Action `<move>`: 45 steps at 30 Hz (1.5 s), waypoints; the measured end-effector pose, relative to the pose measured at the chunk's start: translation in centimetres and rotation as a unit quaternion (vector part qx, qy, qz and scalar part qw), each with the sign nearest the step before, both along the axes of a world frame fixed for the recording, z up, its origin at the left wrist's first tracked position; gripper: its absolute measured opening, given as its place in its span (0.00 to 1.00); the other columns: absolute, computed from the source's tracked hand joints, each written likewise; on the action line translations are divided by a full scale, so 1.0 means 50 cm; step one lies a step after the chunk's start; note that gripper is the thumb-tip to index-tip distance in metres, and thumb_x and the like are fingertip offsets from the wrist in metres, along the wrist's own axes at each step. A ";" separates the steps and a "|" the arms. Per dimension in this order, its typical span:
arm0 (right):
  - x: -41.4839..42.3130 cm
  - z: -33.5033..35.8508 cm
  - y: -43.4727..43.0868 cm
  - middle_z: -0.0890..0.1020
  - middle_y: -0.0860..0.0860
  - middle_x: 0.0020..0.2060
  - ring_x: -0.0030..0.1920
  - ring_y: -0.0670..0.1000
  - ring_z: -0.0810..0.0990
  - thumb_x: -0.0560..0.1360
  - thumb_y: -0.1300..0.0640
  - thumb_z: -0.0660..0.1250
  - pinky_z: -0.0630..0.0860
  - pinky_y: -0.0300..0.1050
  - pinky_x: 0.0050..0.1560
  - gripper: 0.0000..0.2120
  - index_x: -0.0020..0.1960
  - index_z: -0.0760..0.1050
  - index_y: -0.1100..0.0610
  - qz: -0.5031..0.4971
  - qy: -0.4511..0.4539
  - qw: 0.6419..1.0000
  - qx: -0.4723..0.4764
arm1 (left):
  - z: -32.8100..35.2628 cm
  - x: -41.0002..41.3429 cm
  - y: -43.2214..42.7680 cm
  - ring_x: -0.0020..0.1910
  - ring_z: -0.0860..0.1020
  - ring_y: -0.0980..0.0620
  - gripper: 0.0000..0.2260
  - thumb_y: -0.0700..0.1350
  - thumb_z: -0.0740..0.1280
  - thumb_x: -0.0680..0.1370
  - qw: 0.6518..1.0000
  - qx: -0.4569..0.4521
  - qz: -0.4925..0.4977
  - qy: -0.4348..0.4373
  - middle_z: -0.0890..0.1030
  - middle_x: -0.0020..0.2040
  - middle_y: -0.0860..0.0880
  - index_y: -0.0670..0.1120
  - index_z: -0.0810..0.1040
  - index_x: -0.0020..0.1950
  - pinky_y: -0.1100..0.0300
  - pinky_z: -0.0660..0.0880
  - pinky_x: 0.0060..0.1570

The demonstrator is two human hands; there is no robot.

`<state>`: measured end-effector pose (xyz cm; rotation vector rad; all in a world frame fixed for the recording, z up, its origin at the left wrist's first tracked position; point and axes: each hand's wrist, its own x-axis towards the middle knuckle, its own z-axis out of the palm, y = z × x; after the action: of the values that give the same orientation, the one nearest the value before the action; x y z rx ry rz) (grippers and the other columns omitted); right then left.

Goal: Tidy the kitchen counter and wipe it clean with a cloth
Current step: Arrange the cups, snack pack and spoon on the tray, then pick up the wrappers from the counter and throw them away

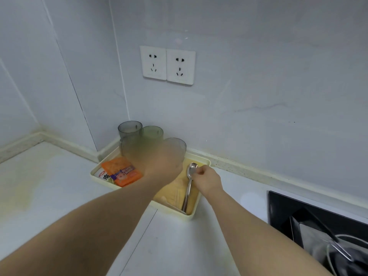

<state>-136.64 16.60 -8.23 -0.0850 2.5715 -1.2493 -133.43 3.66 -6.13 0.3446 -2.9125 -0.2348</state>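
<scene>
A: Where's the spoon (188, 189)?
B: In the yellow tray (191, 216). My right hand (207, 180), arm stretched out, pinches it near the bowl.
A: Your left hand (159, 164)?
B: It's stretched over the tray, by the cups (130, 130). Too blurry to tell its grip.

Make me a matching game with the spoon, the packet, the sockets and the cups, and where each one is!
Things:
1. spoon
2. packet
3. sockets
4. cups

Places:
A. on the wall
B. standing at the back of the tray
C. pinched by the right hand
D. lying flat in the tray's left side

Pairs: 1-C, 2-D, 3-A, 4-B
</scene>
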 end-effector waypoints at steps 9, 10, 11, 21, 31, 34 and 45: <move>0.180 0.028 0.076 0.74 0.49 0.46 0.47 0.50 0.72 0.75 0.63 0.59 0.67 0.40 0.46 0.05 0.47 0.71 0.55 0.002 -0.007 1.000 -0.025 | 0.010 0.197 0.079 0.63 0.69 0.47 0.17 0.49 0.60 0.78 0.994 0.095 0.006 -0.062 0.72 0.65 0.47 0.48 0.69 0.66 0.54 0.69 0.59; 0.194 0.032 0.085 0.75 0.49 0.47 0.47 0.50 0.72 0.75 0.63 0.59 0.67 0.40 0.46 0.05 0.47 0.71 0.55 -0.003 -0.008 0.999 -0.033 | 0.007 0.210 0.088 0.63 0.69 0.47 0.16 0.49 0.61 0.78 0.993 0.100 0.004 -0.064 0.72 0.65 0.48 0.48 0.69 0.66 0.55 0.69 0.60; 0.215 0.035 0.101 0.75 0.49 0.47 0.48 0.50 0.72 0.75 0.62 0.59 0.68 0.40 0.46 0.05 0.48 0.72 0.55 -0.012 -0.009 0.999 -0.038 | 0.008 0.229 0.103 0.63 0.69 0.47 0.16 0.49 0.61 0.78 0.993 0.104 -0.001 -0.064 0.72 0.65 0.48 0.48 0.69 0.65 0.55 0.69 0.60; 0.471 0.054 0.242 0.77 0.51 0.53 0.48 0.50 0.71 0.76 0.62 0.60 0.66 0.38 0.47 0.12 0.57 0.74 0.59 -0.064 0.015 0.997 -0.033 | 0.013 0.461 0.237 0.65 0.69 0.47 0.16 0.49 0.60 0.79 0.987 0.119 -0.069 -0.080 0.72 0.65 0.47 0.48 0.69 0.66 0.54 0.70 0.61; 0.689 0.055 0.447 0.79 0.53 0.54 0.48 0.49 0.72 0.77 0.60 0.60 0.66 0.40 0.46 0.10 0.56 0.75 0.58 -0.142 0.026 0.989 -0.012 | 0.017 0.621 0.436 0.61 0.73 0.46 0.15 0.47 0.59 0.79 0.975 0.121 -0.168 -0.085 0.74 0.64 0.46 0.47 0.70 0.66 0.54 0.72 0.60; 0.718 0.058 0.515 0.78 0.52 0.52 0.48 0.49 0.72 0.76 0.60 0.60 0.67 0.40 0.47 0.09 0.55 0.75 0.58 -0.164 0.032 0.986 -0.024 | 0.023 0.636 0.507 0.59 0.74 0.46 0.14 0.47 0.60 0.78 0.972 0.123 -0.188 -0.070 0.76 0.61 0.46 0.47 0.72 0.63 0.54 0.73 0.58; 0.778 0.062 0.958 0.78 0.52 0.49 0.47 0.51 0.74 0.76 0.60 0.59 0.69 0.41 0.46 0.07 0.50 0.75 0.56 -0.260 0.044 0.965 -0.011 | 0.037 0.642 0.944 0.56 0.75 0.46 0.11 0.45 0.60 0.77 0.943 0.162 -0.282 -0.074 0.78 0.56 0.47 0.46 0.74 0.58 0.54 0.73 0.55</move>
<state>-97.73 64.50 -5.15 0.5785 2.7552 -1.4658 -101.34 50.87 -4.30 -0.4644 -3.0432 -0.8089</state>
